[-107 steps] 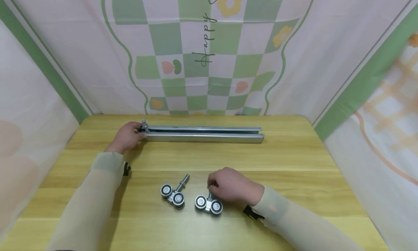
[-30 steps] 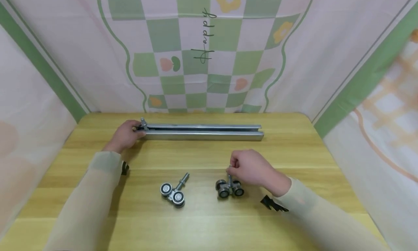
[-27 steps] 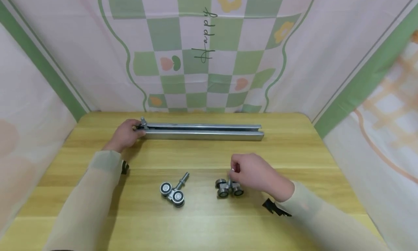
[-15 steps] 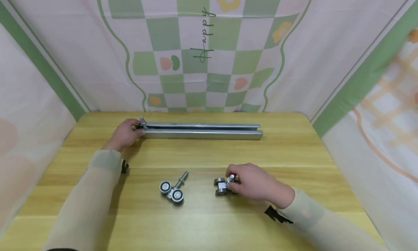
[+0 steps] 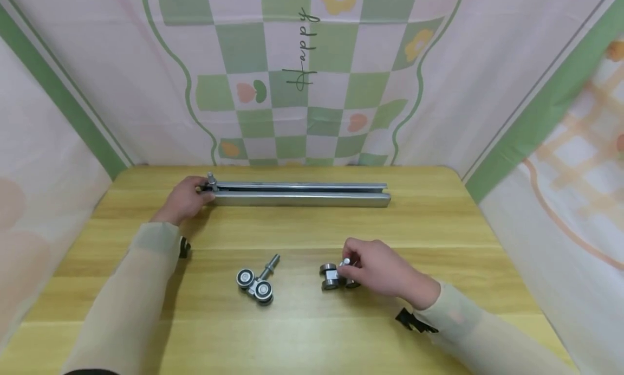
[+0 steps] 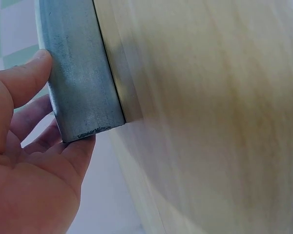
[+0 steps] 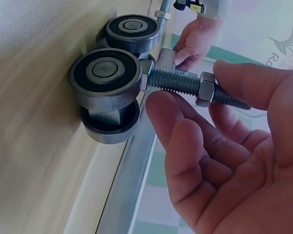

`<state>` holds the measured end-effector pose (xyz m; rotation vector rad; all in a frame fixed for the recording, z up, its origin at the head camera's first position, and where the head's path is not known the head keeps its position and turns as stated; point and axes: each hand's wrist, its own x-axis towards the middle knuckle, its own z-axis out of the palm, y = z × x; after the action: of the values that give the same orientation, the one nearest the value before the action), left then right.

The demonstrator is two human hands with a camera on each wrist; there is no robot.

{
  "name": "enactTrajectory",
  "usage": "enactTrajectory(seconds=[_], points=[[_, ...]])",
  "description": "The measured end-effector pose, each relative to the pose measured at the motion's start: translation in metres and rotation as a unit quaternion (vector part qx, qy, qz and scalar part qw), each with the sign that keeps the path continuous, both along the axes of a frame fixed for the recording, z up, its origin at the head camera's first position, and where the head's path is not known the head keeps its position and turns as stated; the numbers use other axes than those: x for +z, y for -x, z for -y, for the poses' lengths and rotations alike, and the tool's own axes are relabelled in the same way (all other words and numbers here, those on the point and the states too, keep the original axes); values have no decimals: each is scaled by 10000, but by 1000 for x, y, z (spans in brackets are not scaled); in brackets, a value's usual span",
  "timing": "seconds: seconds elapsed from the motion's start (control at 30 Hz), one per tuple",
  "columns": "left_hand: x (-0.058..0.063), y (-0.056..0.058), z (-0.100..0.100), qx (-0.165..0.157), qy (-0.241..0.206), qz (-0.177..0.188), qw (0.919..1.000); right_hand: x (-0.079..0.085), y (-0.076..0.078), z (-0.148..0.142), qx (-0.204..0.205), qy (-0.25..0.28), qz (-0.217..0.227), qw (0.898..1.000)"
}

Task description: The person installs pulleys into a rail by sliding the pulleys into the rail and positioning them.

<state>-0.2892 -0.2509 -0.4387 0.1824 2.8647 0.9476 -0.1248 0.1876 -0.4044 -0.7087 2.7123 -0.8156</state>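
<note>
A channel-shaped metal rail (image 5: 302, 200) lies along the back of the table, its slot facing up. My left hand (image 5: 183, 200) grips its left end, thumb on one side and fingers reaching round the end in the left wrist view. A threaded bolt (image 5: 211, 181) sticks up from the slot there. My right hand (image 5: 385, 269) pinches the bolt of a roller trolley (image 5: 331, 277) that stands on its wheels. In the right wrist view the thumb touches the threads near the nut (image 7: 205, 89), with fingers curled beneath. A second roller trolley (image 5: 254, 286) lies on its side, untouched.
The wooden table (image 5: 292, 342) has rounded back corners. Behind it hangs a patterned cloth (image 5: 292, 93), with more cloth to both sides. The second trolley lies left of the right hand, its bolt pointing toward the rail.
The right hand has moved its trolley rightward and turned it from its side onto its wheels, bolt now upward. The left hand keeps hold of the rail's end; the other trolley is unmoved.
</note>
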Motion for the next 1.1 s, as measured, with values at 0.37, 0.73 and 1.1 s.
enactTrajectory(seconds=[0.37,0.73,1.1], points=[[7,2,0,-235,136,27,9996,5,-2,-18,-396,-80,69,9992],[4,3,2,-211,123,156,9996,11,0,-34,-576,-240,-57,9980],[1,5,2,-234,185,-3,9996,10,6,-43,-826,-170,-272,9961]])
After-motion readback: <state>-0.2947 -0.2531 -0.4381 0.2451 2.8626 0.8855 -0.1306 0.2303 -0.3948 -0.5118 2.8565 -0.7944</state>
